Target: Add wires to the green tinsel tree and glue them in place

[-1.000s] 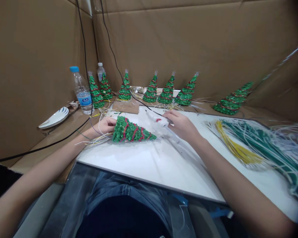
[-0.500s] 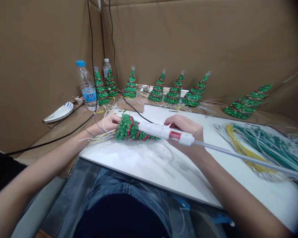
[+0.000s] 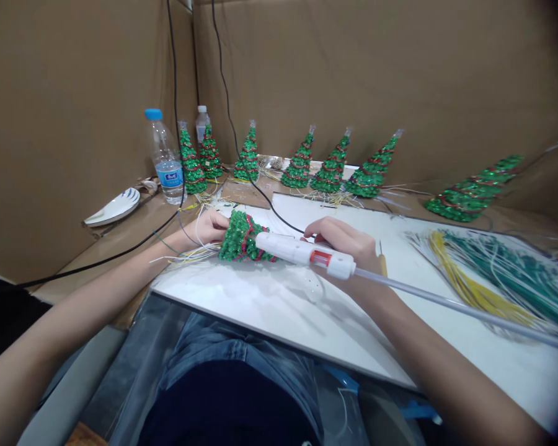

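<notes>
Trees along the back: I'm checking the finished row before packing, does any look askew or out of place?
Yes. The far-right tree lies tipped on its side, apart from the others. The rest of the row stands upright against the cardboard wall. One more tree lies on the board, in the left hand.

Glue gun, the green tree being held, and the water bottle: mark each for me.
glue gun (image 3: 302, 253), head view, on the white barrel.
green tree (image 3: 240, 237), head view, on its beaded side.
water bottle (image 3: 164, 162), head view, on the clear body above the label.
</notes>
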Demonstrator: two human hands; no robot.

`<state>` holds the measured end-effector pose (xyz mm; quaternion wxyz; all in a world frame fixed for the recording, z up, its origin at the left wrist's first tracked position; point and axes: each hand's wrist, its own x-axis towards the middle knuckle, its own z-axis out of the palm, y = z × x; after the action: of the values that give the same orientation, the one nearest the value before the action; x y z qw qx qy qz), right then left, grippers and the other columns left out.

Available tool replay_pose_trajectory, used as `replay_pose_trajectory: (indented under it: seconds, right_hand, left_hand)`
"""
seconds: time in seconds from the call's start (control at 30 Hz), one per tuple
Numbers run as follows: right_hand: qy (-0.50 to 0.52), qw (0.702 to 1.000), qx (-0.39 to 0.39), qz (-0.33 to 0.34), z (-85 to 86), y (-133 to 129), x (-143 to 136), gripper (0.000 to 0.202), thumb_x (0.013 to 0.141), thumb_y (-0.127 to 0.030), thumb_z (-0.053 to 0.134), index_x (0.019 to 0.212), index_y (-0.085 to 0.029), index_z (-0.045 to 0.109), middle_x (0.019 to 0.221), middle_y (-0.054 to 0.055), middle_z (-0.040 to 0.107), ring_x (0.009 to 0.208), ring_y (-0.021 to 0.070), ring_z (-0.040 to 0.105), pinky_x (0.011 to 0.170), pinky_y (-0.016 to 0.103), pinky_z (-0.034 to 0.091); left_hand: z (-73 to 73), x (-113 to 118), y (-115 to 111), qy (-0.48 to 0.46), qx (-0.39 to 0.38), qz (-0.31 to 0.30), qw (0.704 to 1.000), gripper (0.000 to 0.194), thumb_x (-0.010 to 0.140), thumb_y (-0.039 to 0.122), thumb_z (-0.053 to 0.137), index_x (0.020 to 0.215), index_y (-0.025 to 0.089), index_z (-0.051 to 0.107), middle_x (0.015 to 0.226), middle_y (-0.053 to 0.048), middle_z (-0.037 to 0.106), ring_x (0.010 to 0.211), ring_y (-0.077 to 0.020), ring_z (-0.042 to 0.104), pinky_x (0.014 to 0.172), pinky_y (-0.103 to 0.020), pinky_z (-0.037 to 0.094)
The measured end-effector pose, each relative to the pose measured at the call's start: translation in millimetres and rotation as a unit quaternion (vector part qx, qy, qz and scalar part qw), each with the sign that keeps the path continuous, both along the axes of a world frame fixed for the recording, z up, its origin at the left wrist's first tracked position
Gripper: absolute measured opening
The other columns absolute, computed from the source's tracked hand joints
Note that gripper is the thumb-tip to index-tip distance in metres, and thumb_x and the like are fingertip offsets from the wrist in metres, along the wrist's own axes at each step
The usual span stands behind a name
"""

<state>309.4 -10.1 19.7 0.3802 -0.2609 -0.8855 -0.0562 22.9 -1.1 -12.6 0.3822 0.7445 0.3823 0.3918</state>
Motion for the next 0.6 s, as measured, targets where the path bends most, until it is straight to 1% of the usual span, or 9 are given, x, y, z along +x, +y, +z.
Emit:
replay_pose_trajectory:
  seconds: [0.07, 0.2, 0.3, 0.43, 0.6]
  right_hand:
    - [-0.002, 1.000, 0.001, 0.002, 0.0, -0.4, 0.0, 0.007, 0.083, -0.020, 0.046, 0.078, -0.023, 0.050, 0.073, 0.003, 0.059, 0.062, 0.0145, 0.054, 0.056, 0.025, 0.040]
    - [-0.008, 1.000, 0.005, 0.000, -0.6, -0.4, -0.4, 0.007, 0.083, -0.020, 0.045, 0.079, -0.022, 0.050, 0.073, 0.004, 0.059, 0.062, 0.0147, 0.054, 0.055, 0.025, 0.039]
    - [-0.018, 1.000, 0.005, -0.006, -0.4, -0.9, -1.3, 0.007, 0.083, -0.020, 0.045, 0.080, -0.022, 0.051, 0.075, 0.004, 0.060, 0.063, 0.0154, 0.055, 0.055, 0.026, 0.039]
    - [-0.030, 0.999, 0.018, -0.011, -0.2, -2.0, -2.4, 0.007, 0.085, -0.020, 0.045, 0.081, -0.022, 0.051, 0.077, 0.005, 0.060, 0.063, 0.0155, 0.055, 0.055, 0.026, 0.038]
    - [-0.031, 0.998, 0.047, -0.034, -4.9, 1.6, -3.3, 0.011, 0.085, -0.019, 0.043, 0.079, -0.022, 0.052, 0.077, 0.003, 0.061, 0.061, 0.0142, 0.054, 0.052, 0.026, 0.035]
  left_hand:
    - [-0.9, -1.1, 0.6, 0.006, 0.002, 0.009, 1.000, 0.050, 0.061, 0.058, 0.074, 0.058, 0.008, 0.074, 0.049, -0.003, 0.060, 0.047, -0.0096, 0.045, 0.046, -0.021, 0.037]
    - [-1.4, -2.1, 0.4, 0.007, -0.005, 0.004, 1.000, 0.049, 0.062, 0.057, 0.074, 0.067, 0.009, 0.076, 0.059, -0.005, 0.067, 0.055, -0.0132, 0.053, 0.056, -0.024, 0.045]
    - [-2.0, -3.6, 0.7, 0.004, -0.013, -0.006, 1.000, 0.046, 0.065, 0.055, 0.073, 0.067, 0.009, 0.076, 0.058, -0.004, 0.066, 0.053, -0.0124, 0.053, 0.055, -0.023, 0.044]
    - [-4.4, -6.3, 2.8, 0.004, -0.016, 0.001, 1.000, 0.044, 0.066, 0.052, 0.074, 0.066, 0.008, 0.076, 0.056, -0.004, 0.064, 0.053, -0.0128, 0.053, 0.055, -0.024, 0.044]
    - [-2.6, -5.7, 2.6, 0.022, -0.015, 0.004, 1.000, 0.043, 0.066, 0.051, 0.073, 0.062, 0.008, 0.074, 0.053, -0.003, 0.062, 0.052, -0.0128, 0.052, 0.054, -0.024, 0.043]
